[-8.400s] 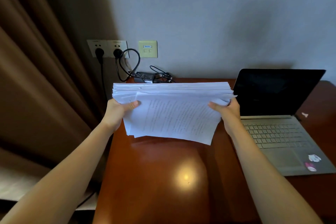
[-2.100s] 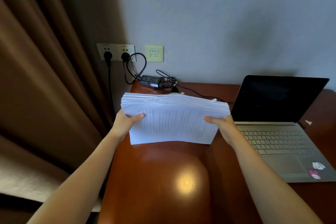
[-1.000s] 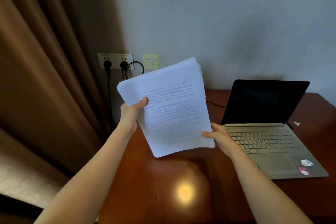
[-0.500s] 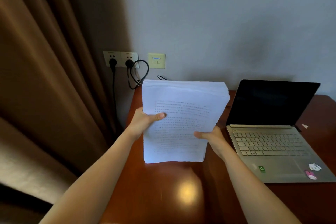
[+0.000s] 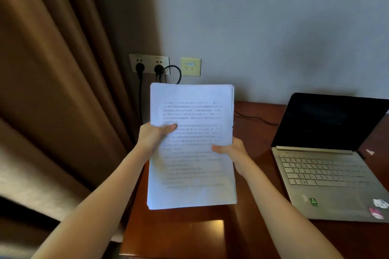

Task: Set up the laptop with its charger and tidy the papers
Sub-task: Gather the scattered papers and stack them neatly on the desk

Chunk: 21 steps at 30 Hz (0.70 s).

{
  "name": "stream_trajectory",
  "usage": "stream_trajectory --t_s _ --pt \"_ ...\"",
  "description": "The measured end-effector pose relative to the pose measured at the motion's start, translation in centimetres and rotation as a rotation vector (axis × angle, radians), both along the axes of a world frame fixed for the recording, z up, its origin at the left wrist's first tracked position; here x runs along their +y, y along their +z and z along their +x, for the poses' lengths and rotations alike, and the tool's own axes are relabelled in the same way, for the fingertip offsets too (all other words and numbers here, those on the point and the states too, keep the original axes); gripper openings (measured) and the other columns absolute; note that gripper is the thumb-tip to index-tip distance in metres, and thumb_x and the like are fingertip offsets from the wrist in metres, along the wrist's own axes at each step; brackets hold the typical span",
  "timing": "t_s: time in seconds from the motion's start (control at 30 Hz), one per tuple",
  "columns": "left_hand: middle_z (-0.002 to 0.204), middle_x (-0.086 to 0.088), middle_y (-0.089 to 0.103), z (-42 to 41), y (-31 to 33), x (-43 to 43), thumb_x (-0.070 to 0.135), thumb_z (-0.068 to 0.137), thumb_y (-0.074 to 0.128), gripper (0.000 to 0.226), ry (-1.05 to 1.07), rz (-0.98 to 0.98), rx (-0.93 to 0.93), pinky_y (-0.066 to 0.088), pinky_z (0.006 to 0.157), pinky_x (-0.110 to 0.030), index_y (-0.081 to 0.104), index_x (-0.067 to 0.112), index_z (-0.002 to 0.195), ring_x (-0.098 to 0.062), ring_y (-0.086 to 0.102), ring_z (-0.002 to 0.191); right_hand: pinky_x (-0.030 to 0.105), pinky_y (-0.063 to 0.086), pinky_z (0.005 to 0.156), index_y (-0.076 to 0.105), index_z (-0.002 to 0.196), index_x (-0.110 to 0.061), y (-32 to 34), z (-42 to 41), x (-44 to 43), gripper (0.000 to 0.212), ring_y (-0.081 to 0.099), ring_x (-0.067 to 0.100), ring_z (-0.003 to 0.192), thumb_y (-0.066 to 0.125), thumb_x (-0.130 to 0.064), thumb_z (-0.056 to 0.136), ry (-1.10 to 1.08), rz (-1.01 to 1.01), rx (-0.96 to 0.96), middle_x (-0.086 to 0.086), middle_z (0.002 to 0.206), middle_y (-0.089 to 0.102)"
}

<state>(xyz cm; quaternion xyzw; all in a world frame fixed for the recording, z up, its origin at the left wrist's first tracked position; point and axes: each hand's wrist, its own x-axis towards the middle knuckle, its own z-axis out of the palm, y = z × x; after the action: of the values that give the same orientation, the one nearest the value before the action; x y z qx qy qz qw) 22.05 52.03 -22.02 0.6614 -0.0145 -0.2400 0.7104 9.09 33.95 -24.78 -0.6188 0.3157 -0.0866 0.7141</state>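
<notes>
Papers (image 5: 191, 147) upright beside the laptop (image 5: 324, 153), pinched at the side edges by left hand (image 5: 153, 135) and right hand (image 5: 231, 150).

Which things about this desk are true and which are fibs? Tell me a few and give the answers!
1. The left hand and the right hand both hold the papers. True.
2. The laptop is shut. False: its lid is open and the screen is dark.
3. Two black plugs sit in the wall socket. True.
4. The laptop lies to the left of the papers. False: it lies to their right, on the table.
</notes>
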Motion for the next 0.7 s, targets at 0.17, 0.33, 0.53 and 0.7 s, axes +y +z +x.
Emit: stream_trajectory --t_s 0.17,0.33,0.53,0.7 --pt "0.085 -0.008 0.066 1.8 -1.3 2.3 0.007 0.072 0.078 0.022 0.062 0.18 0.144 0.051 0.058 -0.03 0.061 0.008 0.086 -0.023 0.064 0.069 0.034 0.051 0.078 0.062 0.114 0.001 -1.4 2.5 2.4 0.04 0.062 0.027 0.095 0.069 0.008 0.076 0.054 0.055 0.083 0.011 0.105 0.065" --pt "0.112 -0.016 0.058 4.8 -3.5 4.2 0.003 0.075 0.074 0.058 -0.04 0.477 0.234 0.051 0.084 -0.044 0.044 0.004 0.124 -0.031 0.062 0.095 0.037 0.052 0.086 0.065 0.11 -0.001 -3.6 5.6 3.9 0.039 0.063 0.028 0.102 0.075 0.004 0.072 0.105 -0.034 0.195 0.01 0.111 0.066" --pt "0.13 -0.018 0.045 6.7 -5.5 4.2 -0.003 0.081 0.064 0.065 -0.098 0.637 0.209 0.045 0.099 -0.048 0.029 0.004 0.136 -0.037 0.051 0.118 0.044 0.053 0.09 0.063 0.11 -0.001 -6.1 8.1 3.9 0.045 0.064 0.031 0.1 0.08 -0.008 0.069 0.071 -0.07 0.392 0.013 0.111 0.066" --pt "0.112 -0.013 0.058 7.8 -7.2 2.7 -0.009 0.089 0.042 0.032 -0.129 0.605 0.162 0.05 0.085 -0.036 0.053 0.005 0.115 -0.027 0.059 0.096 0.046 0.051 0.091 0.059 0.118 0.0 -8.1 9.0 2.9 0.036 0.063 0.034 0.102 0.067 -0.012 0.084 0.004 -0.051 0.432 0.017 0.116 0.064"
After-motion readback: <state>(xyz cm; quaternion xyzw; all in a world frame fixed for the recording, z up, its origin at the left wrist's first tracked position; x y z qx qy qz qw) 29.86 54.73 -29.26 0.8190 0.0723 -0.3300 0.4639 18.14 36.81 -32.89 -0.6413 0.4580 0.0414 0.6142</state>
